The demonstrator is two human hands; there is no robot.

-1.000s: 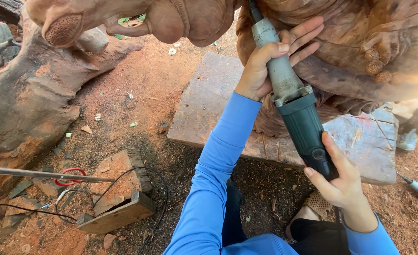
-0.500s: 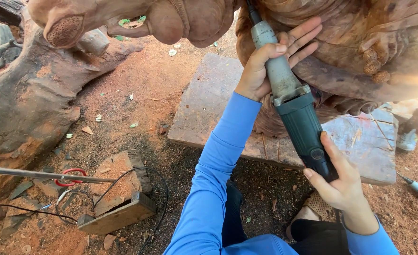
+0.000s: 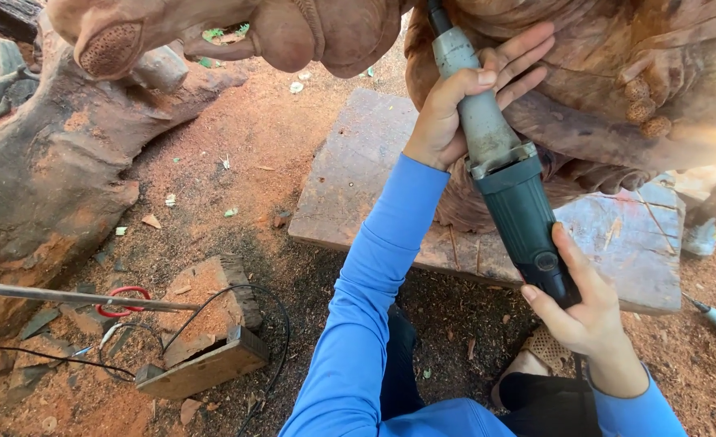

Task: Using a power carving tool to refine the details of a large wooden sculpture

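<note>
1. Nearest the wearer, the right hand (image 3: 586, 317) was closed on the dark green rear body of a die grinder (image 3: 505, 174), fingers curled round from below, thumb on top.
2. Compared with a second before, that hand hadn't shifted; same grip, same angle. Practically no change across the three views.
3. Further up, the left hand (image 3: 463, 101) wrapped the tool's grey neck with thumb and palm, fingertips spread flat against the carved wood sculpture (image 3: 617, 73). Also unchanged.
4. The grinder ran diagonally from lower right up to the top edge, its nose pressed in under the reddish carving; bit hidden, couldn't tell contact exactly.
5. Holding steady read as sustained work on one spot, not repositioning.
6. Under the carving lay a grey wooden slab (image 3: 358, 178), dusted with shavings.
7. Left on the ground: a small wood block (image 3: 208, 324) with black cable looped round it, a metal rod (image 3: 74, 298), red-handled scissors (image 3: 123, 301).
8. Farthest left, a big rough root stump (image 3: 42, 178) on red sawdust-covered earth.
</note>
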